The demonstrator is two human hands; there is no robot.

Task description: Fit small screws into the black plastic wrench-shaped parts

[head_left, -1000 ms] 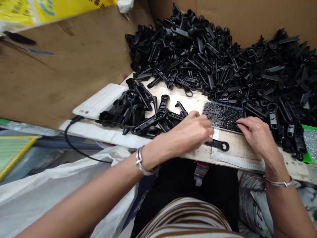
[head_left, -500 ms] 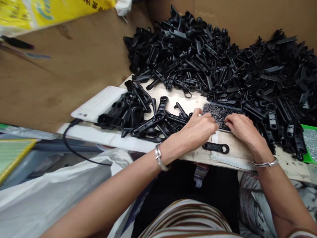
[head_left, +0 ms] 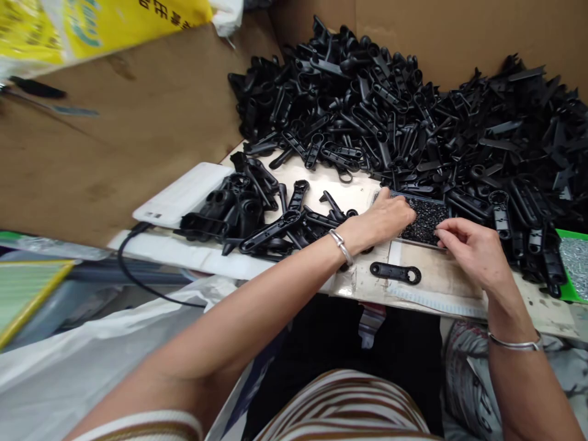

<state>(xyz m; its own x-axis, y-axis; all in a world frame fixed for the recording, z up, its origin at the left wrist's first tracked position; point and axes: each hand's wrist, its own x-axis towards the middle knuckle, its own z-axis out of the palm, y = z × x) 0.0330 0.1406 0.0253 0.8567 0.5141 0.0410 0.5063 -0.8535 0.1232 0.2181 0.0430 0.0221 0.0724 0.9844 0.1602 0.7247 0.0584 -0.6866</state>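
Observation:
A shallow clear tray of small black pieces [head_left: 425, 222] lies on the white worktop. Over its left end rests my left hand [head_left: 389, 218], fingers curled in; whatever they hold is hidden. At the tray's right front corner my right hand [head_left: 473, 248] has thumb and forefinger pinched together, on something too small to make out. In front of the tray, near the table edge, one black elongated part with a ring end [head_left: 395, 272] lies flat, touched by neither hand.
A big heap of black plastic parts [head_left: 349, 92] fills the back. Looser black parts [head_left: 271, 231] lie left of my left hand, beside a white flat device [head_left: 184, 195] with a black cable. A green tray [head_left: 574, 263] sits at far right. Cardboard [head_left: 138, 122] walls the left side.
My left hand has moved slightly right and farther over the tray. My right hand has drawn back from inside the tray to its front right corner.

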